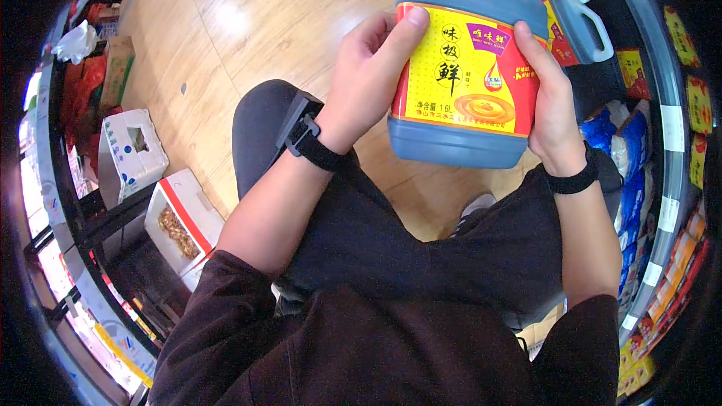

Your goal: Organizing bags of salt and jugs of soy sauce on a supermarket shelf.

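Observation:
A large plastic jug of dark seasoning sauce [468,149] is held up before me, its yellow and red label facing me and bearing writing. My left hand [372,70] grips its left side, the thumb lying on the label's upper left corner. On the opposite side my right hand [547,90] clasps it, thumb pressed near the label's upper right. The fingers of both hands are mostly hidden behind the jug. Its moulded handle rises at the top, and the frame's upper edge cuts off the cap. Both wrists wear black straps.
To the right, a shelf holds another sauce jug [581,25] with a white cap and blue-and-white bags [632,141]. A price rail [668,214] curves along it. At left, an open white box [194,208] holds brown goods beside a white carton [135,152]. The floor [225,51] is wood-patterned.

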`<state>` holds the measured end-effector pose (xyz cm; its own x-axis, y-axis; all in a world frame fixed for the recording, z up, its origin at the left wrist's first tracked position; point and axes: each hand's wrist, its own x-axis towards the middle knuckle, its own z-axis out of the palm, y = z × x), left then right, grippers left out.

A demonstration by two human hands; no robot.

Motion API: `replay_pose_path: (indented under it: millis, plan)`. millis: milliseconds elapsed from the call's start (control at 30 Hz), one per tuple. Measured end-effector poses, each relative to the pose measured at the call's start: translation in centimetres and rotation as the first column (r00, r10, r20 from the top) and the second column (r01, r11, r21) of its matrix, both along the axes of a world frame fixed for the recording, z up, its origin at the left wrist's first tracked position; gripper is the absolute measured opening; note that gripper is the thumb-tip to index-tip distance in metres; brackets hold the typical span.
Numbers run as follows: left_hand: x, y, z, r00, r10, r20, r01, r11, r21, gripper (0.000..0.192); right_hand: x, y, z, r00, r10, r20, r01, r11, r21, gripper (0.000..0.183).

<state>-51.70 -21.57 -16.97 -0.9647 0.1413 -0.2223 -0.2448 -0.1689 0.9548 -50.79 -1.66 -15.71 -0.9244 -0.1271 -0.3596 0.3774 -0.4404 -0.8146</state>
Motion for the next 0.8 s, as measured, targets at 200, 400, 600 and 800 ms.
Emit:
replay_pose_path:
  millis: [200, 400, 600, 800]
  plan:
    - [-0.3, 0.3, -0.8, 1.000, -0.015, -0.024, 0.013, 0.998, -0.064, 0.059, -0.1, 0.6, -0.4, 1.000, 0.000, -0.016, 0.001, 0.999, 0.055, 0.042]
    - [-1.4, 0.3, -1.6, 0.993, -0.094, 0.076, 0.103, 0.987, -0.120, 0.064, -0.6, 0.7, 0.1, 0.997, 0.016, 0.071, -0.021, 0.997, 0.068, 0.041]
    - [-0.6, 0.0, -2.6, 0.931, -0.345, 0.117, 0.194, 0.741, 0.642, 0.076, 2.8, 0.4, 5.7, 0.929, 0.174, -0.327, -0.078, 0.955, 0.286, 0.042]
    - [1.5, -0.6, -0.1, 0.823, -0.544, 0.163, 0.099, 0.420, 0.902, 0.084, 2.6, -0.3, 4.9, 0.716, 0.373, -0.589, 0.018, 0.835, 0.550, 0.051]
